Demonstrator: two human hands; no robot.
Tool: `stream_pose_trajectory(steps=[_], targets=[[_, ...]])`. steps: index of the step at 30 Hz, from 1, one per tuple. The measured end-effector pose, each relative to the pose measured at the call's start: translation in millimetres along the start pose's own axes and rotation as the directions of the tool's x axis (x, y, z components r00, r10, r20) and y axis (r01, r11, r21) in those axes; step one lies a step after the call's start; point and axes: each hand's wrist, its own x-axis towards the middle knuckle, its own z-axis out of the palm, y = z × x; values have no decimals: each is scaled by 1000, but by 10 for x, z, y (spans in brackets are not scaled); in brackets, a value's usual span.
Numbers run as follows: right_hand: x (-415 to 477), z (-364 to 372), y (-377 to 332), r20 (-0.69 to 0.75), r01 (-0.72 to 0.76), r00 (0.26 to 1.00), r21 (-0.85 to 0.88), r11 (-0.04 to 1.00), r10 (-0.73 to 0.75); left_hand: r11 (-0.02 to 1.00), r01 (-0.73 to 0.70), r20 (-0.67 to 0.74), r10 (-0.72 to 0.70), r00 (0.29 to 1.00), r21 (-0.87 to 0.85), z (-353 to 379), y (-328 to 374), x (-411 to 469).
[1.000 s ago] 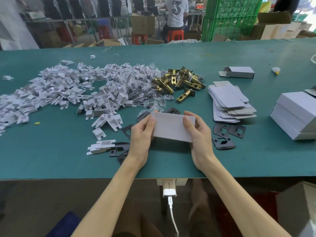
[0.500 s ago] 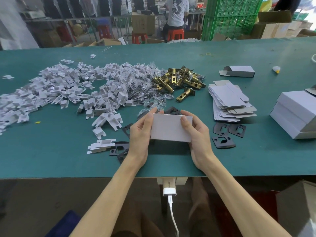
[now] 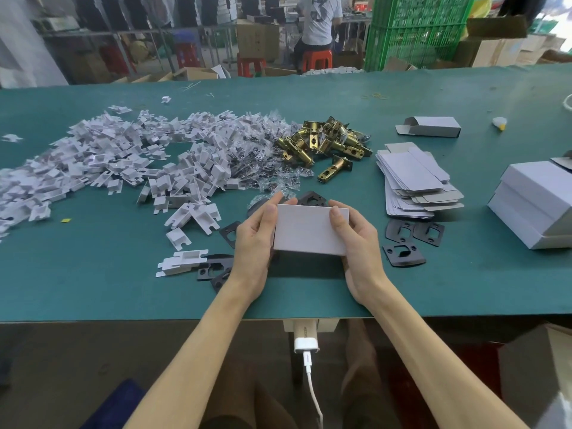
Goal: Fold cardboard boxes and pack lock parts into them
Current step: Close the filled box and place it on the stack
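Across the frame's middle, the green felt-topped table [image 3: 93, 289] is carrying heaped parts. At lower centre, the left hand [image 3: 255, 243] and right hand [image 3: 359, 246] are gripping the small white cardboard box [image 3: 309, 232] by its ends, apparently closing it; next probably tucking flaps.

White box [image 3: 309, 232], teal table [image 3: 93, 289], brass latches [image 3: 322, 140], black plates [image 3: 411, 232], green crate [image 3: 418, 29].

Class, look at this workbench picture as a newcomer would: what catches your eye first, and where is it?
First, the small white box at centre, held between the left hand and right hand. Next, the sprawling heap of white plastic pieces across the table's left. Then the shiny brass latches behind the box.
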Motion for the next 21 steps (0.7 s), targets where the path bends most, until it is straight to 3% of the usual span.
stream_pose_trajectory(steps=[4, 8, 12, 16, 21], targets=[[15, 12, 22, 48, 10, 999, -194, 981, -1, 995, 29, 12, -28, 1000, -95, -18, 8, 10], [-23, 52, -3, 152, 161, 981, -302, 940, -119, 990, 31, -14, -34, 999, -139, -18, -1, 29], [-48, 90, -16, 226, 337, 938, -426, 840, -261, 988, 43, -96, -58, 994, -147, -22, -11, 44], [-77, 118, 32, 291, 387, 920, -584, 714, -261, 989, 51, -174, -76, 982, -140, -33, -10, 43], [-44, 80, 23, 281, 311, 942, -537, 784, -181, 992, 66, -169, -83, 982, -105, -7, 9, 28]])
